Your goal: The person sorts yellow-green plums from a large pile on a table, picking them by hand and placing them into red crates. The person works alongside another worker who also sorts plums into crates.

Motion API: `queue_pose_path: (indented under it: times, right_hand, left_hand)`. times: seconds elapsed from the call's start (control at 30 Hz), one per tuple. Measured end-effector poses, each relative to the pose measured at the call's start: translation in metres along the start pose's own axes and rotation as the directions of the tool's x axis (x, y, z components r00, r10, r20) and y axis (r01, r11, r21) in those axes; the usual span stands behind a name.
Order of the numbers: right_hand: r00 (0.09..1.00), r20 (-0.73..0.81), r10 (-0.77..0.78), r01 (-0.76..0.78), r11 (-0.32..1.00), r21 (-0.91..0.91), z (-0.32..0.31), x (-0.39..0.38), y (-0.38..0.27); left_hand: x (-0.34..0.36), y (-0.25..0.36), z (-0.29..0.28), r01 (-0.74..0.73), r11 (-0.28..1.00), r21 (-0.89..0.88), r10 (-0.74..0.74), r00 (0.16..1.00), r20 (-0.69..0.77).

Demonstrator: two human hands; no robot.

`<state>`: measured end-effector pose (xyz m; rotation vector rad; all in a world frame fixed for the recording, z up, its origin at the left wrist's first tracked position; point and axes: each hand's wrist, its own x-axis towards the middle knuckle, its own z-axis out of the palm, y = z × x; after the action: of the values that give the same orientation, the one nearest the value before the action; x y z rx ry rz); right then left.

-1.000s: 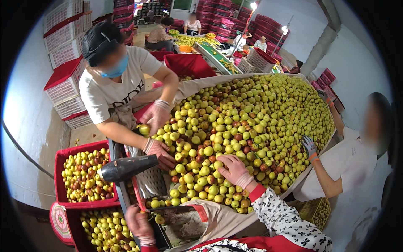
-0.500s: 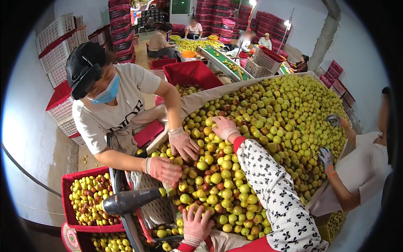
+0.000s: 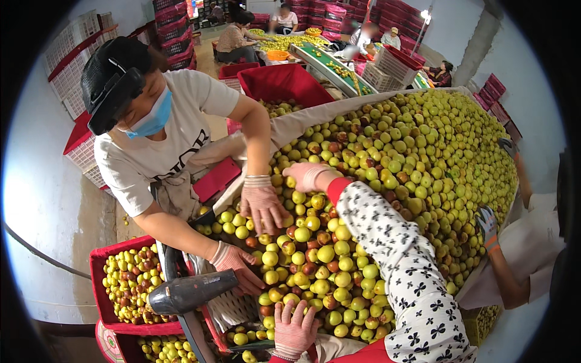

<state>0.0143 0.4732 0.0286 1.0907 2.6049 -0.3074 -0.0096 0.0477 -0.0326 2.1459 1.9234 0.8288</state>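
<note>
Large fruit heap remains beneath fingers; red-lined crate leftward loaded.
Left hand: spread, nothing visibly gripped; right hand: loosely curled, hold unclear.

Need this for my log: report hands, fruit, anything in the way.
Left hand open, near edge of fruit; right hand farther in, grip unclear. Fruit heaped loose, green and brown. A co-worker's gloved hands close by.

Cloth-edged table, heaped green fruit, some browned

Right hand underside hidden, lower crate cropped
</note>
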Motion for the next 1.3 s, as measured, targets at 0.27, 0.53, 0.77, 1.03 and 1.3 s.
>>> queue_pose_path:
  times: [0.27,0.53,0.77,1.03,1.3]
  right_hand:
    - [0.999,-0.008,0.048,-0.048,0.997,-0.067,0.018,-0.060,-0.022]
    - [0.852,-0.522,0.049,0.346,0.697,0.629,0.085,-0.270,-0.070]
    - [0.828,-0.535,0.166,0.216,0.786,0.579,0.127,-0.366,-0.158]
    - [0.802,-0.579,0.147,0.120,0.909,0.398,0.140,-0.347,-0.140]
    - [0.831,-0.521,0.194,-0.059,0.963,0.264,0.173,-0.292,-0.148]
  left_hand:
    - [0.009,0.006,-0.008,-0.025,0.999,-0.049,0.022,0.998,-0.057]
    - [0.001,0.015,-0.004,-0.230,0.924,-0.305,0.149,0.952,-0.266]
    - [-0.006,0.086,-0.011,0.258,-0.850,-0.458,-0.150,0.715,0.682]
    - [-0.017,0.019,-0.006,0.192,-0.752,-0.631,-0.409,0.614,0.675]
    - [-0.041,-0.001,0.002,0.237,0.660,-0.712,-0.363,0.932,-0.026]
